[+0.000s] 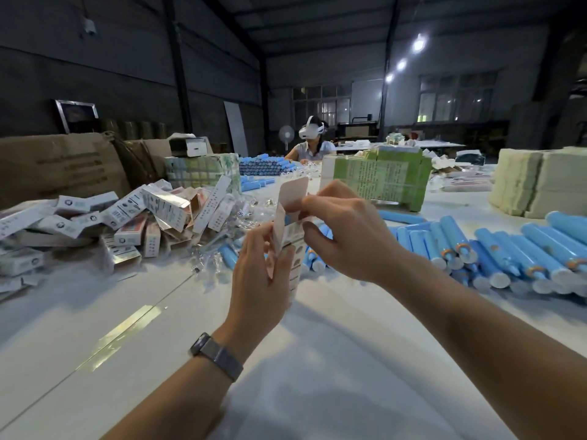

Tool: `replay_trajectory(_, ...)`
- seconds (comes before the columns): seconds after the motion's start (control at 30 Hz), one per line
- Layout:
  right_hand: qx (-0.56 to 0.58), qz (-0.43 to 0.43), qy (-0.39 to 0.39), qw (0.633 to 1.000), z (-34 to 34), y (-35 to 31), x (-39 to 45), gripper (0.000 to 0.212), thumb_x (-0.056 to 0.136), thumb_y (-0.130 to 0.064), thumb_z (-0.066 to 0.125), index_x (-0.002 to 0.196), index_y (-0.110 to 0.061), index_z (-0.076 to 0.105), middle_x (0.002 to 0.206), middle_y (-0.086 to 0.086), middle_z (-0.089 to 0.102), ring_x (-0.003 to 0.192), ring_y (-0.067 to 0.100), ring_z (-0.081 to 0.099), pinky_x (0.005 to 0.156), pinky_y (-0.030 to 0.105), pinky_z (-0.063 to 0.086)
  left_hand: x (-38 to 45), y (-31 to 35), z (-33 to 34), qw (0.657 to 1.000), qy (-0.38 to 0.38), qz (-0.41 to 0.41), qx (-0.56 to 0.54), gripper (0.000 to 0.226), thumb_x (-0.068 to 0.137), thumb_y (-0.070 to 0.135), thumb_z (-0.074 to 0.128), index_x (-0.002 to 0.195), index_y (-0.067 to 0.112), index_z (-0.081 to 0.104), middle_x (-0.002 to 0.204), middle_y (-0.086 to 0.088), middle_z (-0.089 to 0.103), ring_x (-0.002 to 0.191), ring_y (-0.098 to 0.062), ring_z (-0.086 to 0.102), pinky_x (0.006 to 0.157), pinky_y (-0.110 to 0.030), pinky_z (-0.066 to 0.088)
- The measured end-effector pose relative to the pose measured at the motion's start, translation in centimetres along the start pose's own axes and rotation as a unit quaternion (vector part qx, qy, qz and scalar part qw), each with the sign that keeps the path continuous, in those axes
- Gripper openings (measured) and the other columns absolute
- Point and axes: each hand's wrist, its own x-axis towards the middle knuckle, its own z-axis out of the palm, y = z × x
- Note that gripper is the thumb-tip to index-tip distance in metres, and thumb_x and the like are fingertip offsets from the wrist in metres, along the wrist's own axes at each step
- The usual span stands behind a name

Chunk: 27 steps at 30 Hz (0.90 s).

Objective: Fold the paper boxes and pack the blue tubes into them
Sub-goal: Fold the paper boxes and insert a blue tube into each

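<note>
I hold a small white printed paper box [293,236] upright above the table, its top flap [293,193] standing open. My left hand [259,274] grips the box body from below, thumb and fingers curled round its sides. At the box's upper end, my right hand [343,230] pinches a side flap. A bit of blue shows at the box's open top. Several blue tubes [508,252] with white caps lie in a row on the table to the right, and more blue tubes [228,255] lie just behind the box.
A heap of folded white boxes [127,217] lies at the left, with brown cartons [63,166] behind. A green-printed stack of flat boxes [378,182] stands ahead, pale stacks [540,185] far right. A person wearing a headset [313,144] sits across the white table [317,360].
</note>
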Motion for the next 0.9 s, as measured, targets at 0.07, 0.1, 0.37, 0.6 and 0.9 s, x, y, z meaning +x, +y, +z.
replay_trajectory(0.07, 0.027, -0.007, 0.046, 0.999, 0.1, 0.1, 0.0, 0.030, 0.085, -0.011, 0.060, 0.115, -0.010, 0.067, 0.103, 0.000, 0.068, 0.097, 0.020, 0.056, 0.074, 0.034, 0.049, 0.1, 0.3, 0.0, 0.999, -0.012, -0.017, -0.028, 0.019, 0.093, 0.032, 0.051, 0.112, 0.032, 0.047, 0.107, 0.005, 0.062, 0.097, -0.017, 0.061, 0.079, -0.045, 0.056)
replay_trajectory(0.1, 0.062, 0.006, 0.077, 0.995, 0.2, 0.1, 0.1, 0.033, 0.084, -0.010, 0.063, 0.116, -0.010, 0.065, 0.109, 0.000, 0.064, 0.098, 0.017, 0.056, 0.076, 0.028, 0.047, 0.1, 0.5, 0.0, 0.998, -0.018, -0.024, -0.053, 0.019, 0.093, 0.035, 0.051, 0.111, 0.037, 0.046, 0.105, 0.015, 0.062, 0.096, -0.009, 0.061, 0.077, -0.036, 0.057)
replay_trajectory(0.37, 0.397, 0.216, 0.033, 0.891, 0.2, 0.1, 0.0, 0.049, 0.084, 0.003, 0.071, 0.116, -0.029, 0.053, 0.119, 0.005, 0.060, 0.089, 0.036, 0.069, 0.077, 0.051, 0.059, 0.3, 1.0, -0.5, 0.986, -0.066, -0.033, -0.149, 0.056, 0.091, 0.028, 0.060, 0.120, 0.065, 0.030, 0.104, 0.010, 0.069, 0.094, -0.020, 0.067, 0.070, -0.031, 0.060)
replay_trajectory(0.6, 0.447, 0.261, 0.031, 0.855, 0.3, 0.2, -0.5, 0.038, 0.081, 0.004, 0.073, 0.112, -0.012, 0.060, 0.112, 0.012, 0.068, 0.091, 0.036, 0.070, 0.080, 0.045, 0.060, 0.7, 0.6, -1.0, 0.987, -0.079, -0.038, -0.137, 0.062, 0.098, 0.007, 0.058, 0.115, 0.065, 0.044, 0.099, 0.011, 0.070, 0.088, -0.020, 0.064, 0.070, -0.024, 0.056)
replay_trajectory(0.9, 0.414, 0.220, 0.013, 0.883, -0.2, 0.6, -0.5, 0.019, 0.078, 0.002, 0.075, 0.091, -0.011, 0.069, 0.112, 0.004, 0.055, 0.080, 0.023, 0.067, 0.080, 0.040, 0.060, 0.8, 1.3, -1.1, 0.982, -0.100, -0.039, -0.155, 0.046, 0.091, 0.023, 0.056, 0.113, 0.062, 0.046, 0.102, 0.007, 0.069, 0.095, -0.030, 0.062, 0.081, -0.053, 0.057)
